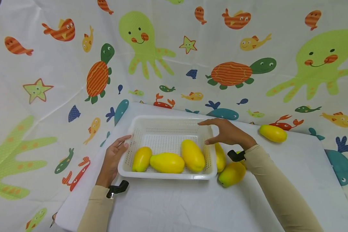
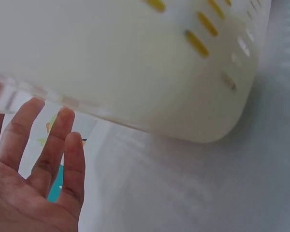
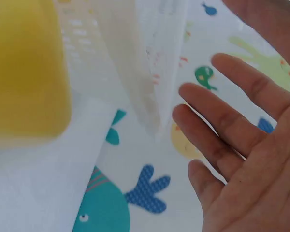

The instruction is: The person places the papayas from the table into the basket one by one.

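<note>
A white perforated plastic basket (image 1: 165,175) stands on the table, holding a small yellow mango-like fruit (image 1: 142,159), another lying sideways (image 1: 167,163), and a third (image 1: 192,155) at the right. My left hand (image 1: 112,158) is at the basket's left side, its fairly straight fingertips against the rim; the left wrist view shows these fingers (image 2: 53,150) beside the basket wall (image 2: 135,63). Over the right rim my right hand (image 1: 229,132) is spread, thumb and fingers apart, with nothing in it. In the right wrist view its fingers (image 3: 227,116) are extended beside the basket.
Right of the basket lie more yellow fruits, one with a greenish tip (image 1: 232,174) and one partly hidden behind the basket wall (image 1: 219,158). A separate fruit (image 1: 273,133) lies near the back edge of the white-covered table (image 1: 290,167). A sea-animal printed cloth (image 1: 168,64) hangs behind.
</note>
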`<state>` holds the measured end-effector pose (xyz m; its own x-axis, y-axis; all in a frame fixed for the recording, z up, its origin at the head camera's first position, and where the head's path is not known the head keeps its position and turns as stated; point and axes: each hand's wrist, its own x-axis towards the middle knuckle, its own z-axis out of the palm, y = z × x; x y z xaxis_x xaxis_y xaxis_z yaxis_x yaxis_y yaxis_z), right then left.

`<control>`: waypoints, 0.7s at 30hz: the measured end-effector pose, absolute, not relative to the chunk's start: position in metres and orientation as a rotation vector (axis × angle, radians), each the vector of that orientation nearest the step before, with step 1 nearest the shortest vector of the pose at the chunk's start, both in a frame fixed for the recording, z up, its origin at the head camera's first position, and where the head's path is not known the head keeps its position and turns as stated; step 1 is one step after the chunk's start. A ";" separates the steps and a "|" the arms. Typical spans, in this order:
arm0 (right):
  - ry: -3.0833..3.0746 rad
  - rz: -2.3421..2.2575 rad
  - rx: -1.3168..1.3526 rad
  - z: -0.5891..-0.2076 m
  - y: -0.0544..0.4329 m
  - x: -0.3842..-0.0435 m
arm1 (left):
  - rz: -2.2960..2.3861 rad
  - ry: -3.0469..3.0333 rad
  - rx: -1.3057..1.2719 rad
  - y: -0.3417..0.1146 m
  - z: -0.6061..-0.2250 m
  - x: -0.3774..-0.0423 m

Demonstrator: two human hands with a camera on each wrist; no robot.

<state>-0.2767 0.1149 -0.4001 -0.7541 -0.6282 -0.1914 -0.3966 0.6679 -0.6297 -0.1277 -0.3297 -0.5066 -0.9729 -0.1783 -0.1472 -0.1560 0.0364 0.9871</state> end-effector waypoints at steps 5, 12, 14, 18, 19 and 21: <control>2.509 -0.899 -0.783 -0.401 0.139 -0.279 | -2.142 -2.254 0.366 -0.330 -0.507 -0.128; 2.431 -0.999 -0.763 -0.415 0.166 -0.278 | -2.140 -2.253 0.374 -0.330 -0.507 -0.128; 2.404 -1.000 -0.752 -0.421 0.173 -0.277 | -2.141 -2.250 0.384 -0.330 -0.507 -0.128; 2.375 -0.995 -0.740 -0.433 0.184 -0.271 | -2.149 -2.244 0.403 -0.330 -0.506 -0.128; 2.376 -0.985 -0.737 -0.436 0.187 -0.269 | -2.148 -2.245 0.406 -0.330 -0.506 -0.128; 2.387 -0.966 -0.721 -0.441 0.193 -0.265 | -2.145 -2.251 0.403 -0.330 -0.506 -0.129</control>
<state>-0.2648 0.1925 -0.4407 -0.7548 -0.6186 -0.2182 -0.2929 0.6155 -0.7317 -0.1285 -0.3304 -0.5063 -0.9670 -0.1886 -0.1714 -0.1803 0.0311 0.9831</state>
